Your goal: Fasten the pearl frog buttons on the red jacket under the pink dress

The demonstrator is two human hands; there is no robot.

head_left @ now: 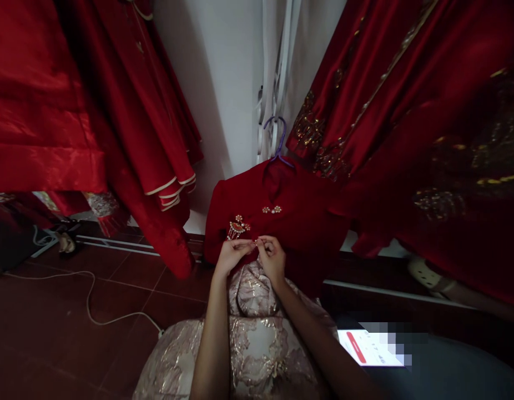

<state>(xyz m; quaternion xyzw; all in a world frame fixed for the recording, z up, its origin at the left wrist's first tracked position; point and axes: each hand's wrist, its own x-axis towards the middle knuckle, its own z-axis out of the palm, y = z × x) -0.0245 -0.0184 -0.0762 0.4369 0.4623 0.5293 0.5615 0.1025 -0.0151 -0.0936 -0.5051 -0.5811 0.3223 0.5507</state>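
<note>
A small red garment (298, 222) hangs on a purple hanger (277, 141) against the wall in front of me. It carries a gold and red tasselled brooch (238, 228) and a pair of pearl fastenings (271, 209). My left hand (232, 256) and my right hand (272, 256) meet at the garment's front, just below the brooch. Both pinch a tiny pearl fastening (257, 240) between their fingertips. A pale brocade fabric (244, 339) lies under my forearms.
Long red satin dresses (127, 128) hang at left, and gold-embroidered red gowns (407, 122) hang at right. A white cable (90, 300) runs over the dark red tiled floor. A lit phone screen (365, 347) lies at lower right. Shoes (65, 239) sit at far left.
</note>
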